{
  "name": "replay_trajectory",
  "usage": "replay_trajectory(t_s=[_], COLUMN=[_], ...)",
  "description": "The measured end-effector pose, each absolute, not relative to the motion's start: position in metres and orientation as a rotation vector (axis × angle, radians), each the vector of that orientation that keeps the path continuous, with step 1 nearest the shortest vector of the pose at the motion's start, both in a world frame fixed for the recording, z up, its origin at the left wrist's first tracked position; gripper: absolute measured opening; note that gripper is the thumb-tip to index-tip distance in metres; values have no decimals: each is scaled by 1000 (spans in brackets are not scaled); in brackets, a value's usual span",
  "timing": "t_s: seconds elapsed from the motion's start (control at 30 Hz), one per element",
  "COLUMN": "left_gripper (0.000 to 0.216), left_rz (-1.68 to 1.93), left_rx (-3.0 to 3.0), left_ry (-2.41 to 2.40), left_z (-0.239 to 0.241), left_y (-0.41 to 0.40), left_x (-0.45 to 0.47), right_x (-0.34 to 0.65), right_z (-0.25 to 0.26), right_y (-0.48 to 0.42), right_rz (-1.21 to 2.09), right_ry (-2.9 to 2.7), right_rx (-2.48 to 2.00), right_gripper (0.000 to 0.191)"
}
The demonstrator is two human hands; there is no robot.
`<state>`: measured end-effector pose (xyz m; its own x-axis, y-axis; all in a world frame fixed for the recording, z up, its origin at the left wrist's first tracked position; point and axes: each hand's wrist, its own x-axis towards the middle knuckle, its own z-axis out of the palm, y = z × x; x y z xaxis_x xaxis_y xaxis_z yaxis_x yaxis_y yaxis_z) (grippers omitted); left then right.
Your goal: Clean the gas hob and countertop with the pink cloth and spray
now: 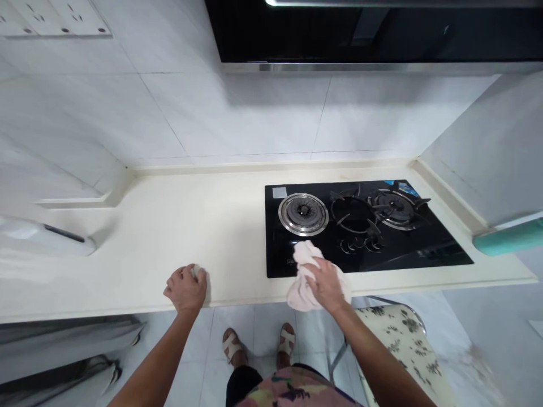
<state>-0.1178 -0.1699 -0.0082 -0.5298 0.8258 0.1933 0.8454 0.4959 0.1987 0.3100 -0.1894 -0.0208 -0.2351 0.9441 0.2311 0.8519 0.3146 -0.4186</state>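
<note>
Nearest, sandalled feet (259,342) on the tiled floor, with a floral-cushioned chair (405,333) just to the right. Above these, left hand (187,289) curled at the front edge of the cream counter (178,226), fingers closed on something small and pale, perhaps a knob or cap; too little showing to tell. Right hand (327,284) clamped on a bunched pink cloth (304,271), pressed at the front left corner of the black glass hob (365,226), cloth draping partly over the counter edge. Hands well apart. Further back, a steel burner ring (303,213) and two black pan supports (379,209). Beyond, white wall tiles (237,118) and a dark extractor hood (373,31).
</note>
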Motion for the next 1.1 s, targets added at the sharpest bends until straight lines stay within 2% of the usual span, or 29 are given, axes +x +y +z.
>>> replay_trajectory(t_s=[0.2,0.43,0.53,0.63,0.77,0.83,0.9,1.1], left_gripper=[42,46,48,49,49,48,49,53], left_rz=[-405,-358,-370,-374,-364,-354,-350,-358], left_rx=[-1489,-1502,-1501,-1490,-1487,-1479,-1470,-1485], left_ry=[-2689,-2721,-2704,-2708,-2736,-2740,-2742,-2771], left_z=[-8,-5,-5,-5,-2,1,2,-1], left_y=[-169,-168,-167,-165,-165,-165,-165,-163], left_x=[-118,-121,-120,-120,-119,-118,-117,-120], right_x=[372,318,281,237,209,226,267,427], right_z=[-13,4,7,9,4,0,-7,-34], right_y=[-165,-105,-114,-135,-157,-165,-173,-215], right_rz=[97,253,281,395,494,483,407,143], right_ry=[-1769,-1663,-1779,-2058,-2332,-2375,-2299,-1786], right_rx=[-1804,-2415,-2295,-1977,-1590,-1507,-1605,-1882], right_gripper=[42,62,53,44,45,46,44,32])
